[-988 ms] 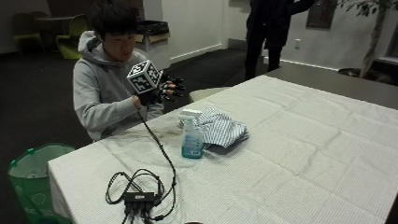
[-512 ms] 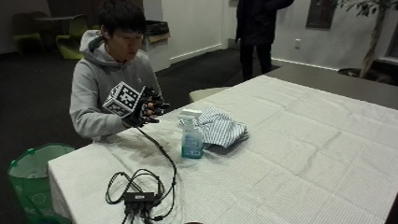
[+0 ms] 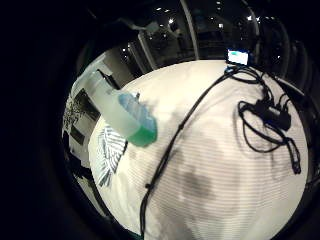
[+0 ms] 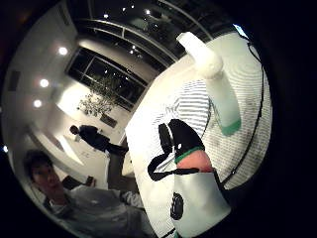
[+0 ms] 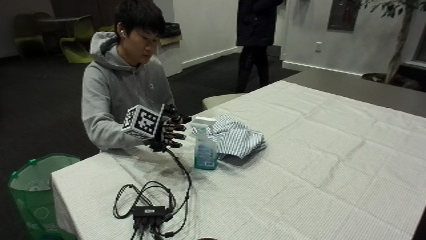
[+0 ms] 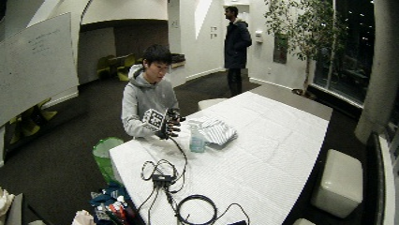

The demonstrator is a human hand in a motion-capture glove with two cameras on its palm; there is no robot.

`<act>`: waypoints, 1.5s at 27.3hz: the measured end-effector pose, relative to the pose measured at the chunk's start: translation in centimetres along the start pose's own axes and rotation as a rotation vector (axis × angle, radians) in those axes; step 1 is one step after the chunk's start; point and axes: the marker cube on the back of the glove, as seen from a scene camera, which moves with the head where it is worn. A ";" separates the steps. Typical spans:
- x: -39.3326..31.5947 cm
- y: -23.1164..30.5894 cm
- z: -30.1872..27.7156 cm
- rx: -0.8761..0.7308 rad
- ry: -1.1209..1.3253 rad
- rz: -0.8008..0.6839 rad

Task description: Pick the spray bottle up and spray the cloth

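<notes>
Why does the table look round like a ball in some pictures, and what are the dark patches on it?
In the little finger side palm view the very wide lens bends the flat table into a dome, and the dark patches beside the spray bottle look like shadows. In the thumb side palm view the bottle and striped cloth curve too. In the outside view the table's edges run straight.

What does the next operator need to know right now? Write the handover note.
Right hand: gloved, fingers loosely curled, holding nothing, beside the spray bottle and apart from it.
Spray bottle: upright on the table, untouched.
Cloth: striped, bunched on the table right behind the bottle.
Done: nothing yet beyond bringing the hand near the bottle.
Left: grip the bottle, lift it, spray the cloth.
</notes>
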 end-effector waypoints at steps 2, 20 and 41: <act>-0.3 0.6 1.2 0.009 -0.033 0.015; -0.8 -4.0 7.5 0.022 -0.449 0.276; -3.7 -10.5 10.4 -0.282 -0.390 0.298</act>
